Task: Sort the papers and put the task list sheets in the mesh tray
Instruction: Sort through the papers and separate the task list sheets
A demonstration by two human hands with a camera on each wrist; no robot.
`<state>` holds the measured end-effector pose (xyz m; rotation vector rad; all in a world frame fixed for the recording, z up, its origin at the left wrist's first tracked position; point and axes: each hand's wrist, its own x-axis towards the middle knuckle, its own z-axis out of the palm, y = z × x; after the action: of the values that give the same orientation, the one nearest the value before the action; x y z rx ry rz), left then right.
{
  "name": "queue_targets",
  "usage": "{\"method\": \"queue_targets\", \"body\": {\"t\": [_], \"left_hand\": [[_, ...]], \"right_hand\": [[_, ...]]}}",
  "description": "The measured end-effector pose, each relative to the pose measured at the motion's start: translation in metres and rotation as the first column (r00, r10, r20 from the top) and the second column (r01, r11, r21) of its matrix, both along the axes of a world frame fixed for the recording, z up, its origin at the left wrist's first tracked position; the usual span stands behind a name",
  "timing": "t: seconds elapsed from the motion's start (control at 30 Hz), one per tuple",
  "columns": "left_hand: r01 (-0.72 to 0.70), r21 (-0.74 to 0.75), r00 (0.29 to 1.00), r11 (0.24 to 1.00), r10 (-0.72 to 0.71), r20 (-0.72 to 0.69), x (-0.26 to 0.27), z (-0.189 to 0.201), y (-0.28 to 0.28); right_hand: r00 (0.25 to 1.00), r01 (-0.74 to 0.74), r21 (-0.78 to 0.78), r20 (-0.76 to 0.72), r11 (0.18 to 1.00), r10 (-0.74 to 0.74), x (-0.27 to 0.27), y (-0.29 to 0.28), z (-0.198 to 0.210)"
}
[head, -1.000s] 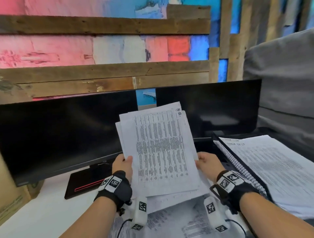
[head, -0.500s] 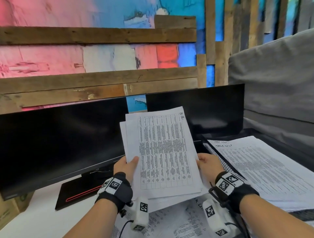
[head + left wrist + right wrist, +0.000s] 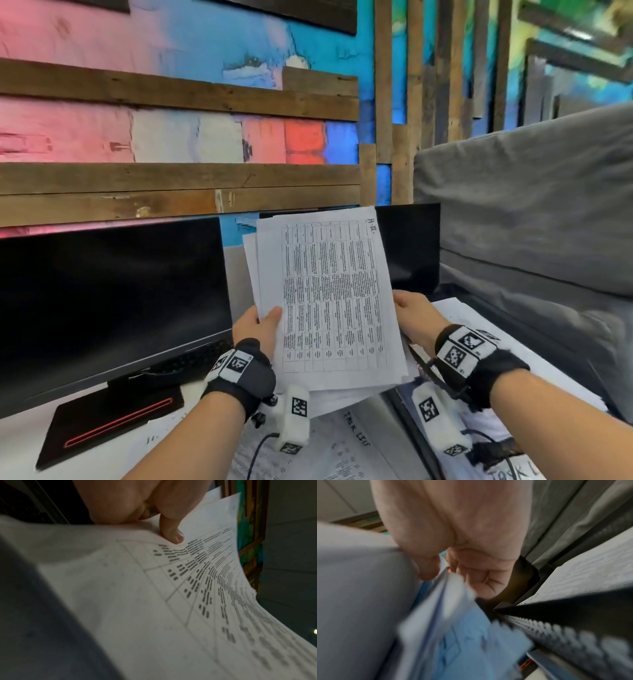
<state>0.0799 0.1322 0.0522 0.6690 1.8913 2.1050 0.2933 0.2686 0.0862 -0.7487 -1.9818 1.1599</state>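
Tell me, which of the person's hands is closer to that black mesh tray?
The right. The right hand grips the held papers just beside the mesh tray. The left hand pinches the papers' opposite edge, farther from the tray, near the monitor.

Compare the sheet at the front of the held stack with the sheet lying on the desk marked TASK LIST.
The front held sheet stands nearly upright, gripped by the left hand and right hand; the desk sheet lies flat, untouched. The held one bears a handwritten note that looks like "H-12"; the desk one reads "TASK LIST". The held one shows fully; the desk one is partly hidden. Both are white printed paper.
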Motion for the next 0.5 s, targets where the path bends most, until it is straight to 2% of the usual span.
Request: {"method": "queue_targets", "body": {"t": [0.17, 0.23, 0.4, 0.5], "left_hand": [[-0.041, 0.027, 0.995, 0.999, 0.043, -0.09, 0.024, 0.003, 0.019], [-0.066, 0.015, 0.99, 0.998, 0.067, -0.123, 0.029, 0.003, 0.024], [-0.106, -0.05, 0.987, 0.993, 0.099, -0.128, 0.028, 0.002, 0.038], [-0.122, -0.108, 0.988, 0.987, 0.11, -0.109, 0.027, 0.005, 0.046]], "right_hand": [[0.976, -0.027, 0.102, 0.219, 0.994, 0.004, 0.024, 0.014, 0.003], [0.966, -0.013, 0.161, 0.255, 0.987, -0.029, 0.03, 0.019, 0.0], [0.981, 0.136, 0.178, 0.11, 0.975, -0.157, 0.038, 0.029, 0.004], [0.964, 0.23, 0.19, 0.089, 0.955, -0.25, 0.046, 0.04, 0.008]]}}
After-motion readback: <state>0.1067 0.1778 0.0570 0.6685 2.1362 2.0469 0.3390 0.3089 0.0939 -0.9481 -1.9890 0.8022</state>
